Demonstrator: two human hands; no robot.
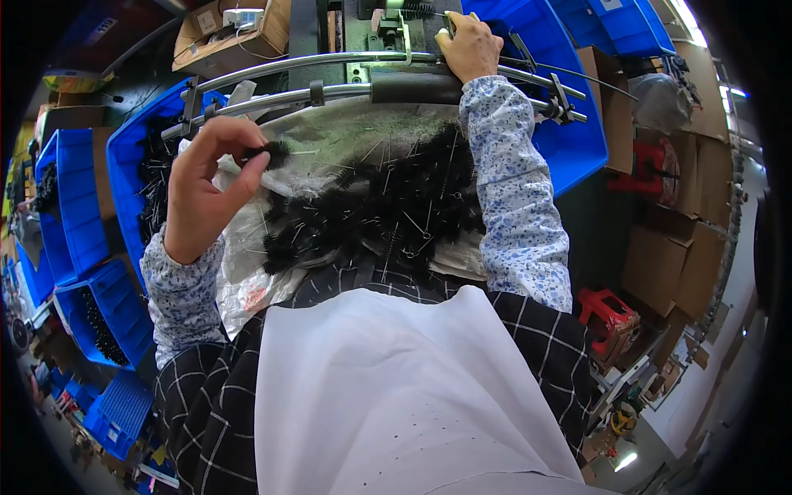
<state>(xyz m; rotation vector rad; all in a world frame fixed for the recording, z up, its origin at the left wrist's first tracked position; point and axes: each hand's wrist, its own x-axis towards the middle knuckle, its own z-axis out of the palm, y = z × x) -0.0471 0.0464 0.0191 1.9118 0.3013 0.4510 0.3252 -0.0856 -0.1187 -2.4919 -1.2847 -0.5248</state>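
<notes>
My left hand (210, 181) is raised at the left, its thumb and fingers pinched on a small black bristle brush (279, 154). A thin wire stem sticks out of that brush to the right. Farther away, my right hand (473, 48) is at the machine (384, 37), its fingers closed around the wire end of another black twisted brush (418, 11); the fingertips partly hide the grip. Between my forearms, a heap of black wire brushes (379, 202) with bare metal stems lies on pale plastic sheeting (318, 124).
Two curved metal rails (346, 91) cross in front of the machine. A blue bin (124, 157) holding dark brushes stands at the left, and another blue bin (582, 140) at the right. Cardboard boxes (660, 260) and a red stool (606, 318) are on the right.
</notes>
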